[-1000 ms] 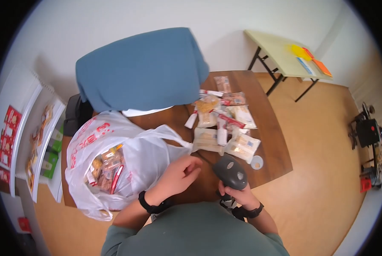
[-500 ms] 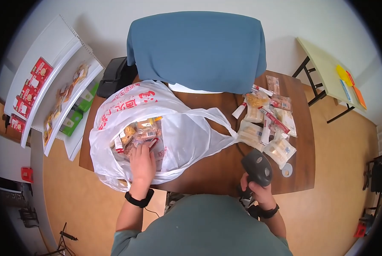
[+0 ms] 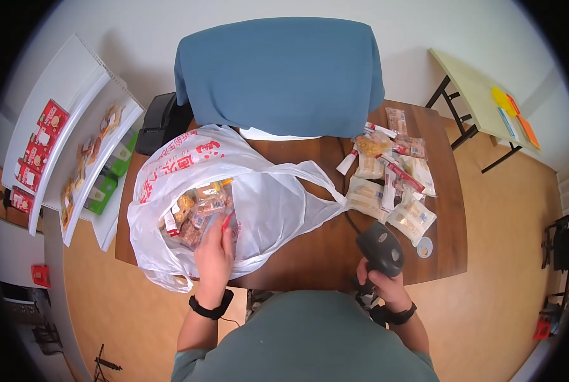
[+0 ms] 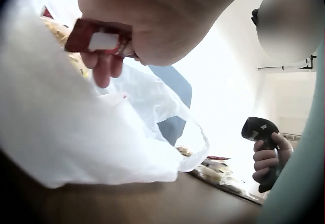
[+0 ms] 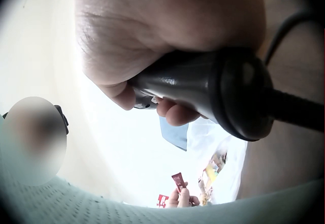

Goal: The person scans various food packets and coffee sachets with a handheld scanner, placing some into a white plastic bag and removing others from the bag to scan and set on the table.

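Observation:
My left hand is at the mouth of a white plastic bag with red print, pinching a slim red stick packet that carries a white label. Other wrapped snacks fill the opening beyond the fingers. On the right, my right hand grips the handle of a black barcode scanner, its head pointing forward and up over the table's near edge. A cable runs from the bottom of the handle.
Packaged snacks lie piled on the right of the brown table, with a small round disc nearby. A blue cloth covers a large object at the back. White shelves stand left, a pale table back right.
The left hand has moved left from beside the bag into its opening, and now holds the red stick packet. The right hand keeps the scanner. The head view has swung left.

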### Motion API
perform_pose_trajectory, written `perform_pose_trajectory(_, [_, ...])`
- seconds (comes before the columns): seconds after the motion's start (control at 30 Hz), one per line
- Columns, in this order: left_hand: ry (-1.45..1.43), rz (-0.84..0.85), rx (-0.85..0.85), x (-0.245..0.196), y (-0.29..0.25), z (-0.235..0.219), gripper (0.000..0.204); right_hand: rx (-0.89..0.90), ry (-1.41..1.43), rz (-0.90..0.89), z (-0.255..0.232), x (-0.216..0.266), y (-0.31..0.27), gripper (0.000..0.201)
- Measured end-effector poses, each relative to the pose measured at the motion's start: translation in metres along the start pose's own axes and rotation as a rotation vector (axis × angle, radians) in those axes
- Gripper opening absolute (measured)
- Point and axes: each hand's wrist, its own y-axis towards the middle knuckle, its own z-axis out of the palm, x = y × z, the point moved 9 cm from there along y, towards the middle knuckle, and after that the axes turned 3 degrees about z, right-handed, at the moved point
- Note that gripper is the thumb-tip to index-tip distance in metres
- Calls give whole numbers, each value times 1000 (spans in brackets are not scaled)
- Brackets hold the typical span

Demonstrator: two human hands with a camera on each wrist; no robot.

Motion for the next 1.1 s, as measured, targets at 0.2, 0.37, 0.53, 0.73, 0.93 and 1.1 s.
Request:
perform_pose_trajectory(0.2, [-196, 349, 172, -82, 5, 14, 31, 92, -119, 155, 13, -2, 4, 23])
perform_pose_trajectory(0.37, [-138, 454, 369, -125, 0, 53, 19, 154, -346, 125, 20, 5, 6, 24])
perform_pose_trajectory(0.53, [-42, 405, 521, -144, 0, 76, 14, 67, -335, 145, 16, 11, 5, 18])
perform_pose_trajectory(0.73, [-100, 438, 608, -160, -3, 107, 23, -51, -224, 38, -2, 11, -4, 10])
perform_pose_trajectory(0.93, [-743, 315, 986, -183, 1, 173, 38, -131, -62, -50, -15, 23, -18, 16])
perform_pose_trajectory(1.1, [-1100, 87, 876, -248, 47, 203, 56, -148, 1, -107, -25, 25, -24, 29])
